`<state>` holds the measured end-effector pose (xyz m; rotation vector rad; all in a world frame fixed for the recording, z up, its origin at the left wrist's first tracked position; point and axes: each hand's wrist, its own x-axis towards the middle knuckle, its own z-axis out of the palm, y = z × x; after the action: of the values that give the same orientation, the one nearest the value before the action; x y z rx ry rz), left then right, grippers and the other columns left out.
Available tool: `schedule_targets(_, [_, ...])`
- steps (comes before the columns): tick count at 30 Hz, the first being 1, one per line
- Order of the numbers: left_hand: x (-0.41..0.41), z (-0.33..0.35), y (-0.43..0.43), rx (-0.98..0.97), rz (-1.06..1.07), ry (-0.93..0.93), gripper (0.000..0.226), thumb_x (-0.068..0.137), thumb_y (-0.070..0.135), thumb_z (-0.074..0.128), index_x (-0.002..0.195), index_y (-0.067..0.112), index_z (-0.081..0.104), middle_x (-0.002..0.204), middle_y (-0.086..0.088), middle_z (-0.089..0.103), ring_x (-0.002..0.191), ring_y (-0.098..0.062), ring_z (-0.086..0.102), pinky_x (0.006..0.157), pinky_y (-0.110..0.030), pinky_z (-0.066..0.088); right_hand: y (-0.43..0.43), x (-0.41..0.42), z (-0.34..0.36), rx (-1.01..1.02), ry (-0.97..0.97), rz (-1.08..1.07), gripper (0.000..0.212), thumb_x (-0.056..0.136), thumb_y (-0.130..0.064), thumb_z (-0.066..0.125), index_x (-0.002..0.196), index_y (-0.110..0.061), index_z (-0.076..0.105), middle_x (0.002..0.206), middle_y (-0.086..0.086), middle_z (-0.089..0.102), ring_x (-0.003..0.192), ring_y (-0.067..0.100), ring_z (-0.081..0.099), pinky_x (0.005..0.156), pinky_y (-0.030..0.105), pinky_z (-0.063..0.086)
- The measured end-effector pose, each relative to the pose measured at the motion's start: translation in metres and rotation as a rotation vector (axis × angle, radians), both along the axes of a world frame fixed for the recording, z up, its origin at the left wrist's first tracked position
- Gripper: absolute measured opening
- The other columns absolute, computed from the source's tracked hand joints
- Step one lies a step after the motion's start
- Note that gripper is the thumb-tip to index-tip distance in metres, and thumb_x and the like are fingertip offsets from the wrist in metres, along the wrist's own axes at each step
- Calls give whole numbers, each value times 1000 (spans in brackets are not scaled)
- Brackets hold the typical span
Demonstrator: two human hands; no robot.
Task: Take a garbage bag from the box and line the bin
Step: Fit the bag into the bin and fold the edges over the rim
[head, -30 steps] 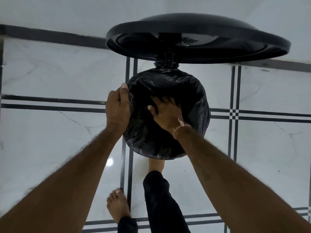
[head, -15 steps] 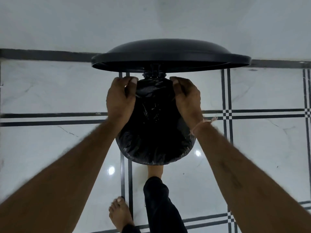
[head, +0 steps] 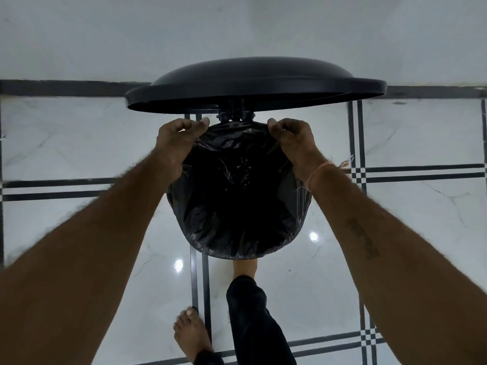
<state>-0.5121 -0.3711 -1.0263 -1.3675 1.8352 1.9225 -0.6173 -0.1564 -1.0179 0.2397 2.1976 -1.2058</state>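
Below us, the black garbage bag [head: 237,196] sat spread across the mouth of the bin — its lid [head: 253,83] raised behind. Our left hand [head: 175,143] and right hand [head: 292,140] each had fingers pinched on the bag's far edge, by the hinge [head: 235,114].

Glossy white marble floor [head: 79,143] with black double inlay lines [head: 421,172], plain pale wall [head: 237,30]
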Motion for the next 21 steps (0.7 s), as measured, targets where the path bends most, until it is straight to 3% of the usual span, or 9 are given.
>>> schedule_targets(4, [6,2,7,-74,11,90,31,91,42,77,78,15,68,82,-7,67,80,-18,63,80,-32,54,0,-8,6,-22,-72,-9,37,97,-37,73,68,-16,62,62,-3,64,57,14,62,65,27,54])
schedule_targets(7, [23,7,4,27,1,108,22,95,34,73,82,16,74,78,0,74,77,-14,71,80,-30,59,8,-7,11,-105,-129,-61,35,96,-35,74,74,-10,65,67,4,67,56,16,66,61,27,58])
schedule_targets(9, [33,9,2,38,-18,104,23,96,31,73,81,14,73,70,5,72,68,-10,70,70,-26,58,17,-5,14,-151,-188,-94,33,97,-37,73,87,-5,68,73,8,70,58,17,69,61,26,59])
schedule_targets(12, [31,13,2,55,50,59,26,94,32,76,76,14,71,64,5,71,59,-11,69,61,-23,56,21,-10,12,-128,-261,-117,34,93,-39,77,89,-6,71,82,10,74,69,23,73,67,32,63])
schedule_targets(15, [21,14,6,100,138,4,25,93,32,77,80,12,73,77,-4,75,63,-16,73,64,-26,60,15,-17,11,-81,-324,-182,41,88,-39,82,105,-2,78,100,16,80,85,29,77,80,39,64])
schedule_targets(18, [23,13,8,87,165,-19,33,96,43,71,81,13,72,82,-4,75,69,-14,74,66,-24,60,21,-9,11,-101,-246,-183,38,95,-39,74,101,-1,76,92,11,79,79,24,76,73,33,63])
schedule_targets(21, [38,13,5,120,201,-30,37,98,47,63,101,12,74,95,0,75,86,-19,71,73,-31,57,42,11,17,-84,-168,-171,42,103,-43,62,95,-3,70,88,6,69,80,19,67,64,25,55])
